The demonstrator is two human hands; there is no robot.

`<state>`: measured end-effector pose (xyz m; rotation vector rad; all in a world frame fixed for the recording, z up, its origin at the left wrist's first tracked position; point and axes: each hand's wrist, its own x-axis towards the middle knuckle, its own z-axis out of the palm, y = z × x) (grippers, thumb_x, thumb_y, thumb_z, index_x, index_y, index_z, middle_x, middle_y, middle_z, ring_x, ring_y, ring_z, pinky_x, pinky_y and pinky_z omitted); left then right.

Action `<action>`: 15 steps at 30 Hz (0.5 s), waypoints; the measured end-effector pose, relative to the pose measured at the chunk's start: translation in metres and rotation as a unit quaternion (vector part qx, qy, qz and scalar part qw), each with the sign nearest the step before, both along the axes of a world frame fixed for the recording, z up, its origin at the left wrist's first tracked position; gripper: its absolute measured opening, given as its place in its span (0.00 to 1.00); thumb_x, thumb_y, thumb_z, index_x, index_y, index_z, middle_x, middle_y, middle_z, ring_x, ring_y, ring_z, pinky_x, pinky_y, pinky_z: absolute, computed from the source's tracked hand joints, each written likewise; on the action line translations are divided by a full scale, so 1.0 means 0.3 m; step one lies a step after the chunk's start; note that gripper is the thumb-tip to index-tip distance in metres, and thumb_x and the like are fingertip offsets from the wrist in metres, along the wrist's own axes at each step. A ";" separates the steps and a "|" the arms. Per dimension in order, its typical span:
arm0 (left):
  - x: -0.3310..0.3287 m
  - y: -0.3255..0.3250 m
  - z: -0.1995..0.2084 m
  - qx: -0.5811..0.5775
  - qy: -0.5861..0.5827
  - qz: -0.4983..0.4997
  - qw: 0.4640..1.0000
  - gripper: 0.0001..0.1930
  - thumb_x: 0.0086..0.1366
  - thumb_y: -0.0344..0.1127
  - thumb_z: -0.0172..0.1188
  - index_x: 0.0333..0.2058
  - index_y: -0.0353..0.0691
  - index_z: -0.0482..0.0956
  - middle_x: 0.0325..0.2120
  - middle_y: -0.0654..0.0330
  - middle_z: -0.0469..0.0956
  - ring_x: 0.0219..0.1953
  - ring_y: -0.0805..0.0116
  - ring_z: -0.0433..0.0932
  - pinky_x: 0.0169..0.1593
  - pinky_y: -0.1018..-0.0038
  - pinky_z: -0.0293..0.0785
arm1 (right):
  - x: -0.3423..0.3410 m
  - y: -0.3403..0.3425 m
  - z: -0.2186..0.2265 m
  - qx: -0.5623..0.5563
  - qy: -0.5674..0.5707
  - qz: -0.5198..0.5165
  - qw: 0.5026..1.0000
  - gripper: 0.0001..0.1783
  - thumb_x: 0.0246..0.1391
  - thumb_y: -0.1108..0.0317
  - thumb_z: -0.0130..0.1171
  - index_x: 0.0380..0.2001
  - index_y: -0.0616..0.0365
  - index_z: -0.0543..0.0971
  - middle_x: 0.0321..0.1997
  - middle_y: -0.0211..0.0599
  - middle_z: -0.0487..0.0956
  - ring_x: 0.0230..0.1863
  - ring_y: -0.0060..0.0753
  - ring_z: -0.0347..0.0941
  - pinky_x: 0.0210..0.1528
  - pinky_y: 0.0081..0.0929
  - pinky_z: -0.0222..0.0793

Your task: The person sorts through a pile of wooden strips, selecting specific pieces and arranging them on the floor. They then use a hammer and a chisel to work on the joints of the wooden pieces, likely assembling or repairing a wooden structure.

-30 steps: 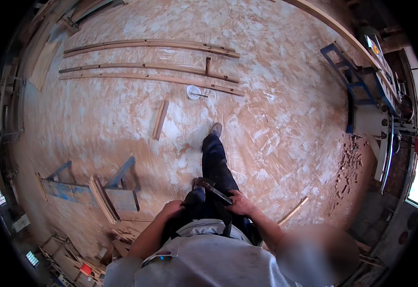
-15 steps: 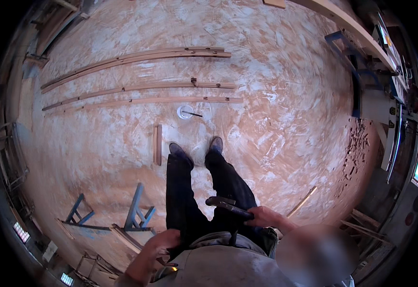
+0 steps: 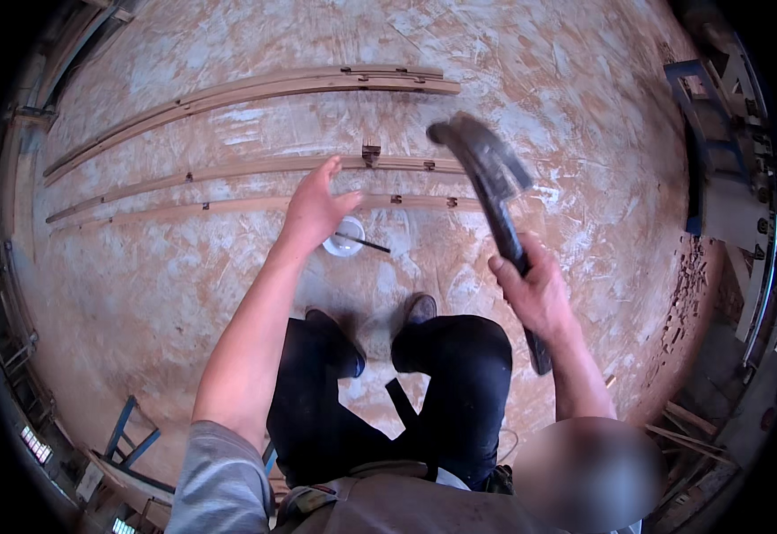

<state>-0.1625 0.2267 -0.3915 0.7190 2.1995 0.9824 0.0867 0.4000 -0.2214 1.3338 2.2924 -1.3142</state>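
My right hand [image 3: 535,283] grips a claw hammer [image 3: 493,191] by its dark handle, its head raised toward the far side. My left hand [image 3: 315,209] is stretched forward, thumb and fingers apart, with nothing in it. Below that hand, or just beyond it, lie two long wooden strips, the middle strip [image 3: 264,167] and the nearer strip [image 3: 246,204]. A small dark piece [image 3: 371,156] stands up from a slot in the middle strip. Next to my left wrist sits a round white container [image 3: 339,242] with a dark stick [image 3: 372,246] across it.
Farther off lies a pair of long slotted strips [image 3: 299,86]. A blue metal frame [image 3: 704,111] stands at the far right, with scattered wood bits [image 3: 687,289] nearer. At lower left is a blue trestle [image 3: 123,436]. My shoes [image 3: 421,308] are on the mottled floor.
Both hands have moved forward from near my waist. The hammer has swung up and away from my body in my right hand. My knees are bent more and the floor appears closer.
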 end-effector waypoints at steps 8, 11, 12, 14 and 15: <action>-0.055 0.158 -0.222 0.088 0.057 -0.037 0.994 0.38 0.52 0.38 0.68 0.61 0.36 0.62 0.56 0.51 0.71 0.58 0.61 0.70 0.56 0.69 0.69 | -0.163 0.035 -0.253 0.091 0.113 0.076 0.986 0.19 0.54 0.63 0.60 0.48 0.58 0.74 0.26 0.51 0.76 0.31 0.51 0.77 0.34 0.39 0.70; -0.086 0.177 -0.267 0.103 -0.029 -0.051 0.993 0.34 0.52 0.42 0.67 0.57 0.37 0.68 0.52 0.48 0.74 0.54 0.55 0.74 0.57 0.67 0.69 | -0.184 0.038 -0.317 0.097 0.139 0.104 0.980 0.21 0.55 0.64 0.59 0.51 0.58 0.72 0.29 0.52 0.78 0.34 0.56 0.77 0.35 0.41 0.72; -0.098 0.180 -0.277 0.114 -0.017 -0.060 0.992 0.33 0.52 0.42 0.67 0.56 0.38 0.70 0.50 0.50 0.75 0.52 0.56 0.75 0.55 0.67 0.70 | -0.189 0.039 -0.336 0.106 0.144 0.105 0.978 0.21 0.55 0.64 0.59 0.51 0.57 0.71 0.29 0.53 0.78 0.34 0.56 0.78 0.35 0.41 0.72; -0.108 0.174 -0.280 0.129 -0.002 -0.076 0.989 0.30 0.53 0.42 0.67 0.54 0.39 0.72 0.47 0.52 0.78 0.49 0.57 0.77 0.53 0.68 0.72 | -0.195 0.032 -0.361 0.115 0.147 0.108 0.977 0.21 0.55 0.64 0.59 0.51 0.57 0.71 0.29 0.53 0.78 0.35 0.56 0.78 0.35 0.41 0.72; -0.111 0.176 -0.288 0.147 0.000 -0.069 0.987 0.26 0.54 0.42 0.67 0.51 0.40 0.74 0.45 0.53 0.79 0.49 0.57 0.77 0.53 0.68 0.71 | -0.199 0.030 -0.368 0.114 0.143 0.112 0.977 0.21 0.56 0.64 0.59 0.51 0.57 0.71 0.29 0.53 0.78 0.35 0.56 0.78 0.35 0.41 0.72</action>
